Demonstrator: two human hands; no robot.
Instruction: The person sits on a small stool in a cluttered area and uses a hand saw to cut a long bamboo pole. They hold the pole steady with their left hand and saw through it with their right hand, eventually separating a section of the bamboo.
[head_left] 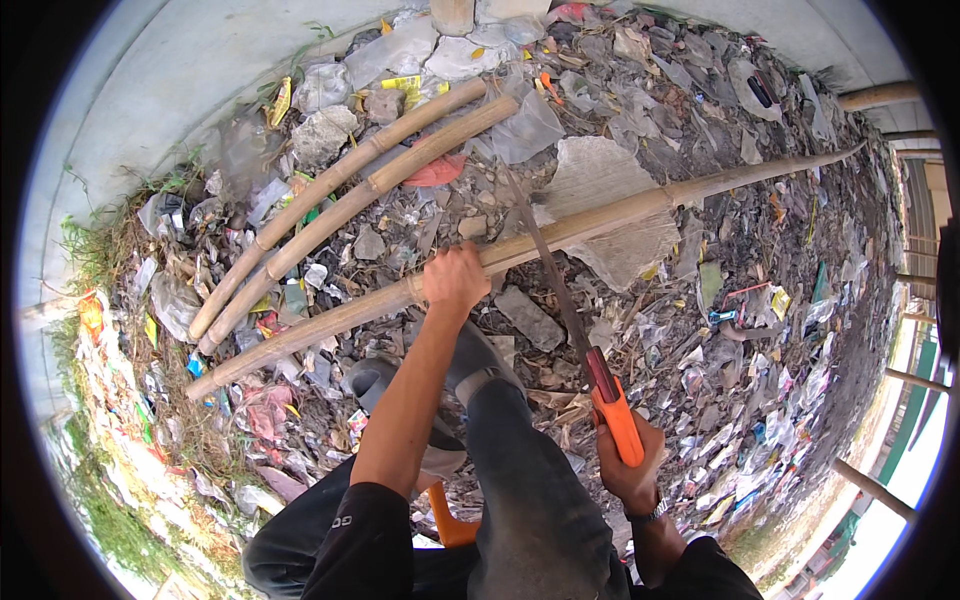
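Observation:
A long bamboo pole (600,222) slants across the ground from the lower left to the far right. My left hand (456,278) is wrapped round it, left of the middle. In my right hand (632,462) is the orange handle of a hand saw (556,275). The long, narrow, rusty-looking blade points away from me and crosses the pole to the right of my left hand. Whether its teeth have cut into the bamboo I cannot tell. My boot (478,362) is close to the near side of the pole, just below my left hand.
Two shorter bamboo pieces (340,172) (400,172) lie side by side at the far left. A flat pale slab (610,190) is under the long pole. Litter and stones cover the ground. A pale wall (150,90) bounds the far left, and an orange curved object (450,520) is by my legs.

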